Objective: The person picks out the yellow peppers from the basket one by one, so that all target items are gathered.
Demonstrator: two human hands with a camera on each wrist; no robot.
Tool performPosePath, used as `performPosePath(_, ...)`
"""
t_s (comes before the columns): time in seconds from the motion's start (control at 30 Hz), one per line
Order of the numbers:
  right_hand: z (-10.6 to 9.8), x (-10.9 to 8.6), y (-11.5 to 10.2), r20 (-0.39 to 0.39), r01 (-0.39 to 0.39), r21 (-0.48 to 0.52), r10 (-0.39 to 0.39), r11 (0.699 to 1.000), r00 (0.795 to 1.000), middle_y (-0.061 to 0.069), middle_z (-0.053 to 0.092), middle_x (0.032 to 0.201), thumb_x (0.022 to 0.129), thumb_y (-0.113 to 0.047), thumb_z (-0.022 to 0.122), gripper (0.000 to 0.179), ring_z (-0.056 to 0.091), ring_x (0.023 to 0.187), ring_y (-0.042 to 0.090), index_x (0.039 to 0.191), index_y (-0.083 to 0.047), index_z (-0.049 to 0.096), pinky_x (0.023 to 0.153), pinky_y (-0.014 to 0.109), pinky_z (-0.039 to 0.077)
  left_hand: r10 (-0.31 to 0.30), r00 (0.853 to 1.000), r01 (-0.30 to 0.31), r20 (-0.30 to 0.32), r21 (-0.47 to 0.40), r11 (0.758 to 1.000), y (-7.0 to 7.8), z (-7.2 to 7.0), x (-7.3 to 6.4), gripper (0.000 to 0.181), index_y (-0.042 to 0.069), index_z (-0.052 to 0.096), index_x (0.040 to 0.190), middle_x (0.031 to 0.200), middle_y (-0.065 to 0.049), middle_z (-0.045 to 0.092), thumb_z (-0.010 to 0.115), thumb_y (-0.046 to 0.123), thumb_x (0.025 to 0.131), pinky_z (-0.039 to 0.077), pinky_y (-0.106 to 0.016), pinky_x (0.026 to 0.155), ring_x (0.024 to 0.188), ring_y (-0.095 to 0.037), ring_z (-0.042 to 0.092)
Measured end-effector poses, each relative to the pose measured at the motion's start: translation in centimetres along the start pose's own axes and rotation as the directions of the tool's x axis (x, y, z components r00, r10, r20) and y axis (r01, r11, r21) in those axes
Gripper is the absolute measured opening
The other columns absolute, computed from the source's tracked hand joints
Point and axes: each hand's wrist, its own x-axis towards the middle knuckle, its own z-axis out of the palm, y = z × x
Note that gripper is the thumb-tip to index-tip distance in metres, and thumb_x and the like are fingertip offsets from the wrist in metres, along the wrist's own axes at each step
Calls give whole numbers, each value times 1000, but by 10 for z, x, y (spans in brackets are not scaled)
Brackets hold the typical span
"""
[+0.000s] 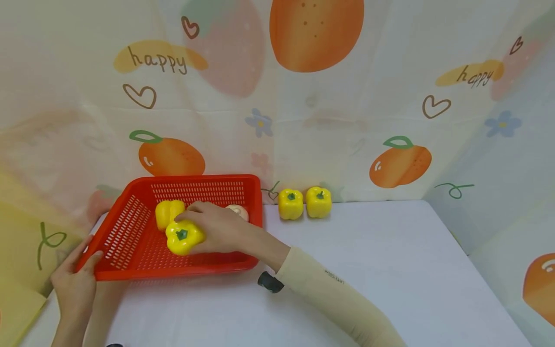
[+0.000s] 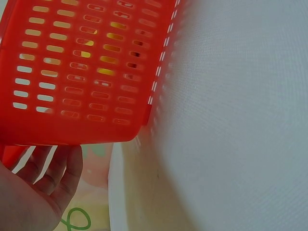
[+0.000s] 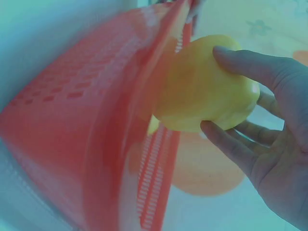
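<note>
A red plastic basket (image 1: pixel 191 274) with slotted walls stands at the left of the white table. My left hand (image 1: pixel 78 279) grips its near left corner, with the thumb over the rim and the fingers along the outside. In my right hand (image 1: pixel 221 226) is a yellow bell pepper (image 1: pixel 184 238), its green stem facing the head camera. The right wrist view has this pepper (image 3: pixel 207 86) between thumb and fingers, beside the basket's rim. Another yellow bell pepper (image 1: pixel 166 214) lies inside the basket, and a pale round thing (image 1: pixel 238 211) is partly hidden behind my right hand.
Two more yellow bell peppers, one on the left (image 1: pixel 291 204) and one on the right (image 1: pixel 318 202), stand at the table's back edge, against a fruit-printed cloth (image 1: pixel 347 120). A dark band (image 1: pixel 270 282) shows by my right wrist.
</note>
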Motion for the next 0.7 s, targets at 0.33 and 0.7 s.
performPosePath(0.33, -12, -26, 23, -125, 15, 83, -4, 996, 992, -7, 47, 132, 82, -40, 78, 64, 45, 115, 5, 138, -27, 51, 94, 19, 45, 4, 1000, -4, -9, -1, 1000, 1, 1, -1, 45, 22, 60, 135, 135, -2, 50, 63, 5, 94, 45, -3, 68, 106, -4, 52)
performPosePath(0.7, -33, -60, 58, -265, -20, 224, 81, 974, 961, -3, 50, 136, 80, -36, 82, 66, 48, 121, 12, 137, -22, 53, 92, 30, 50, 2, 1000, -2, -1, 0, 1000, 2, 1, -2, 46, 22, 59, 136, 137, 0, 49, 63, 6, 94, 44, -2, 70, 111, -5, 51)
